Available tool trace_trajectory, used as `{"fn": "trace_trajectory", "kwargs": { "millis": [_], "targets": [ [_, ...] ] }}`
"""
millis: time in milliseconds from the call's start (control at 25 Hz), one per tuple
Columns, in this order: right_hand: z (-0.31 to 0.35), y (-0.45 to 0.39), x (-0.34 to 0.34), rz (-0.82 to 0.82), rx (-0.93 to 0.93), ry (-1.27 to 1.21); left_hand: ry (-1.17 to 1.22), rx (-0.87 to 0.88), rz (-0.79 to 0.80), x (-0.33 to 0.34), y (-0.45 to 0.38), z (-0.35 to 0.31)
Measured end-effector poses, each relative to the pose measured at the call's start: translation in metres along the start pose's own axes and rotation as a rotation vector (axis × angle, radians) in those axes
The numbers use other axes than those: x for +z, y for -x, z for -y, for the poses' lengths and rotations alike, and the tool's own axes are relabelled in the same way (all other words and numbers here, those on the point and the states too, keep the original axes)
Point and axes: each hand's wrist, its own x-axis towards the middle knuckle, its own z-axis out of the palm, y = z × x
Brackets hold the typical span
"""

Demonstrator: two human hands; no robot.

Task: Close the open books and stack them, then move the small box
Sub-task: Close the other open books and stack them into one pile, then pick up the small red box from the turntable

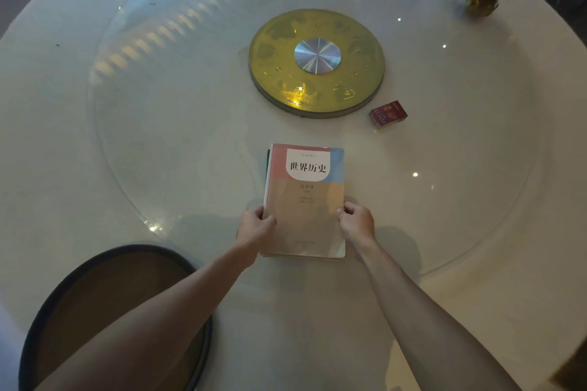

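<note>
Head view: left fingers (265, 216) curl over the left long edge of the top book (305, 200), thumb on the cover; right fingers (344, 209) are bunched against the right long edge. Both the left hand (255, 225) and the right hand (355, 222) are pinching the book near its lower half. Cover is shut, face up. A dark edge shows along the top book's left side and more edges show below its near end, so at least one other book lies under it; can't tell how many.

Judgement: stacking is at the squaring-up stage. To do it well: press in evenly from both sides, align the spines on the left where the lower edge sticks out, then tap the near edge flush. Keep the stack flat on the glass turntable (158, 152); it may rotate, so push straight down, not sideways.

Small red box (388, 113) sits well apart, up and right of the books, just beside the yellow hub disc (317, 63). Untouched; move it next. Right hand is the nearer one.
</note>
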Motion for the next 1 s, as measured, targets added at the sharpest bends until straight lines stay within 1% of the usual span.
{"fn": "trace_trajectory", "kwargs": {
  "millis": [80, 120, 240, 360, 520, 600, 720, 840, 920, 1000],
  "targets": [
    [-0.004, 0.003, 0.004, -0.028, -0.057, 0.077, -0.104, 0.079, -0.064, 0.005, 0.012, 0.011],
    [-0.006, 0.007, 0.007, -0.042, -0.084, 0.115, -0.112, 0.104, -0.083, 0.007, 0.018, 0.016],
    [-0.006, 0.008, 0.008, -0.050, -0.106, 0.152, -0.069, 0.113, -0.108, 0.013, 0.019, 0.023],
    [-0.004, 0.006, 0.006, -0.035, -0.090, 0.151, -0.062, 0.066, -0.133, 0.011, 0.012, 0.020],
    [-0.003, 0.007, 0.004, -0.026, -0.084, 0.156, -0.034, 0.075, -0.100, 0.003, 0.007, 0.020],
    [-0.002, 0.007, 0.004, -0.019, -0.082, 0.125, -0.060, 0.077, -0.091, -0.003, 0.005, 0.019],
    [0.001, 0.005, -0.002, 0.015, -0.022, 0.055, -0.138, 0.090, -0.081, -0.011, 0.000, 0.015],
    [0.006, -0.016, -0.024, -0.026, -0.010, 0.057, -0.235, 0.212, -0.179, -0.006, -0.013, -0.009],
    [0.013, -0.038, -0.043, -0.085, -0.017, 0.067, -0.224, 0.339, -0.179, 0.006, -0.024, -0.043],
    [0.021, -0.066, -0.064, -0.131, -0.022, 0.088, -0.184, 0.424, -0.156, 0.026, -0.039, -0.081]
  ]
}}
